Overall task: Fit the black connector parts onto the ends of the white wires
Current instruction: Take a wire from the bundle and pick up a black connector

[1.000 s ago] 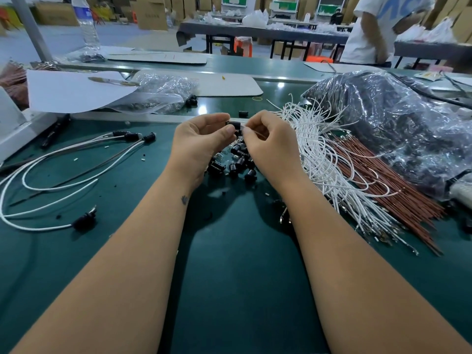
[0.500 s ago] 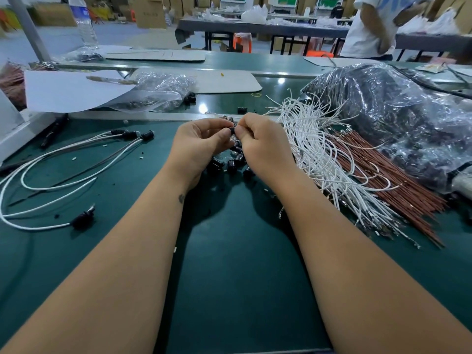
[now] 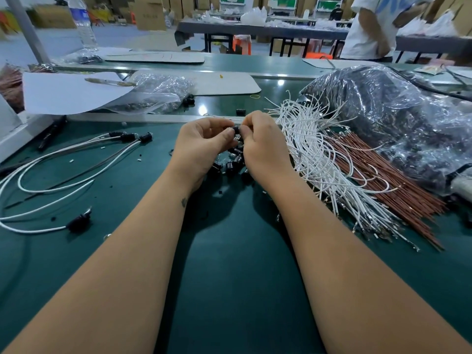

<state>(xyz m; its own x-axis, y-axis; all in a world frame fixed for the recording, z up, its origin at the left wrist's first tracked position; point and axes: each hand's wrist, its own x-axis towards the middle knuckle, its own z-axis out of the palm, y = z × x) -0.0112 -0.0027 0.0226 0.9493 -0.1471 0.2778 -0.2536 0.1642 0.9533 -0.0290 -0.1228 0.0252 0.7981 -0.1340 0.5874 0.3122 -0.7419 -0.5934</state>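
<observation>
My left hand (image 3: 201, 146) and my right hand (image 3: 263, 146) meet over the green mat, fingertips pinched together on one small black connector part (image 3: 235, 129). Whether a wire end is in the pinch, I cannot tell. Beneath the hands lies a small heap of loose black connector parts (image 3: 233, 163). A thick bundle of bare white wires (image 3: 314, 154) fans out just right of my right hand. Finished white wires with black connectors (image 3: 127, 137) lie at the left, one more connector end (image 3: 78, 222) nearer me.
Red-brown wires (image 3: 383, 180) lie beside the white bundle. A large plastic bag of dark parts (image 3: 398, 118) fills the right. A smaller clear bag (image 3: 158, 92) and white paper (image 3: 66, 93) sit at the back left. A person (image 3: 375, 26) stands behind the bench.
Both hands stay pinched together on the connector; they have shifted slightly nearer and lower over the heap. The view has tilted a little.
</observation>
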